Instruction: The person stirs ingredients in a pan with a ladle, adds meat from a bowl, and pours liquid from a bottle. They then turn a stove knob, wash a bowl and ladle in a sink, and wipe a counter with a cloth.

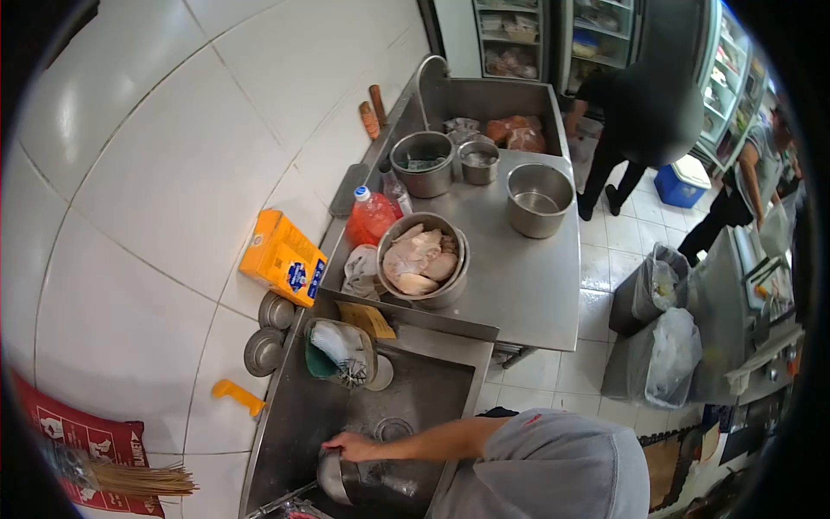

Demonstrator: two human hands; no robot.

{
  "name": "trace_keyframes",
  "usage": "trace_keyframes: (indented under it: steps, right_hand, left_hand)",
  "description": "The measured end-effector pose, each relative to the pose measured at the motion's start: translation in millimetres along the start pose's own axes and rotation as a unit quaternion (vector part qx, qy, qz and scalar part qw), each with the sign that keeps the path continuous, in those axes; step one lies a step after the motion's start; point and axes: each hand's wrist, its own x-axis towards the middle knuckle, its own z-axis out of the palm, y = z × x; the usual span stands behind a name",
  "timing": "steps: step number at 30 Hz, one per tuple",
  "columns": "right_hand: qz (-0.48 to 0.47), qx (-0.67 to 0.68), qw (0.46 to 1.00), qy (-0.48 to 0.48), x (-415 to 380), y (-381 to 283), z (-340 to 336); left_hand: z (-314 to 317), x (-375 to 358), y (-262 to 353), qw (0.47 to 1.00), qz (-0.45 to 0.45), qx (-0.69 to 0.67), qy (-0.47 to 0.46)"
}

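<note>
My right hand [349, 447] reaches into the sink [437, 374] from the right and grips the rim of a metal pot [333, 477], which lies tilted near the sink's lower end. The fingers are closed on the rim. The sink drain [393, 429] lies just beyond the hand. Farther up in the sink, a green-lined container [322, 360] holds white material and a wire scrubber [353, 374]. A pale cup [380, 374] stands against it. My left hand is outside the frame.
A steel counter [510, 277] carries a pot of raw chicken [422, 259], other metal pots and a red-liquid jug [372, 216]. An orange box [284, 258] stands by the wall. Lined bins [644, 290] and two people [635, 112] are at right.
</note>
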Motion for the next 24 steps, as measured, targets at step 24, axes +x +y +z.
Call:
trace_keyframes:
  steps: [24]
  right_hand:
    - [-0.018,-0.233,0.963,0.136,-211.5,-42.2,-42.2]
  left_hand:
    - [25.3,46.4,11.3,0.992,-0.027,-0.123,-0.006]
